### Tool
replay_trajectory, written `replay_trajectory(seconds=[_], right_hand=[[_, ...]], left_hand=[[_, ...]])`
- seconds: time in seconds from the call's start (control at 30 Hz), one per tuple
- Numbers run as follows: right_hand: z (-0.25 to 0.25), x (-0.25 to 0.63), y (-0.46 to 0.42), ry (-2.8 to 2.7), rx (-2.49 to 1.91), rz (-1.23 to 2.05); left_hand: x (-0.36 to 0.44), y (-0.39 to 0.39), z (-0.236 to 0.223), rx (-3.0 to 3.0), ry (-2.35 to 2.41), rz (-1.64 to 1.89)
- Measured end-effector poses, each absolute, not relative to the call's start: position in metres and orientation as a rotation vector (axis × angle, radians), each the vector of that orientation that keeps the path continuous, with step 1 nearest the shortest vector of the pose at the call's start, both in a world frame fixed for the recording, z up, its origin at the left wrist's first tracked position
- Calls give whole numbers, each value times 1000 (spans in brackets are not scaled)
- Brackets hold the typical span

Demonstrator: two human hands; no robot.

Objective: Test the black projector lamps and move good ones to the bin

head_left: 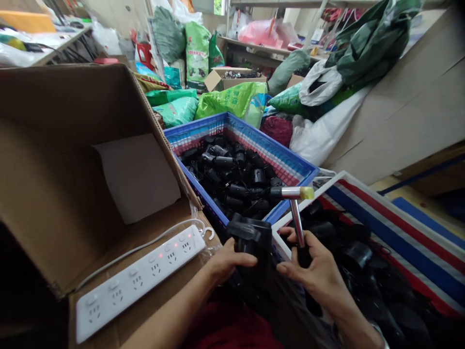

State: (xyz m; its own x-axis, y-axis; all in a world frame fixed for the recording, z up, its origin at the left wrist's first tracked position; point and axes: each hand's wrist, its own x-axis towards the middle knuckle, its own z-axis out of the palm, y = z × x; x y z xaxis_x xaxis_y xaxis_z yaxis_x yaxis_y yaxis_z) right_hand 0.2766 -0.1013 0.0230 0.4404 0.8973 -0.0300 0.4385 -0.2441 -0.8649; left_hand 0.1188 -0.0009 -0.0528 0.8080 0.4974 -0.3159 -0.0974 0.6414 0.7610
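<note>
My left hand [230, 261] grips a black plastic device [254, 237] with a glossy top, thumb across its near side. What the device is cannot be made out. In my right hand [316, 264] is a small mallet [297, 218] with a metal shaft, a dark handle and a yellowish striking face; its head points up and lies just above the device. Beyond both hands stands a blue crate [290, 169] filled with many black cylindrical parts [223, 165]. A lined white crate [399, 208] on the right holds more black parts [358, 254].
At the left, a white power strip [141, 281] with lit red lights lies on cardboard, its cable running behind it. An open cardboard box [54, 145] stands behind the strip. Filled sacks [228, 102] and a parts carton [240, 80] crowd the back. A board [410, 106] leans at right.
</note>
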Motion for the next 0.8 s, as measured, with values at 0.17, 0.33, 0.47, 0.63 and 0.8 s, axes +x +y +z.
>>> replay_trajectory(seconds=[0.17, 0.33, 0.47, 0.63, 0.8], right_hand=[[20, 272, -92, -1171, -1905, 579], [-3, 278, -105, -1115, -2029, 279], [-10, 280, -111, -1163, -1980, 244], [2, 292, -107, -1190, -1819, 665], [22, 301, -113, -1086, -1624, 1028]], left_hand=[[122, -12, -33, 1450, 1039, 467], [119, -18, -25, 1753, 1138, 672], [116, -22, -21, 1929, 1016, 800], [111, -21, -11, 2016, 854, 795], [108, -20, -9, 2021, 706, 689]])
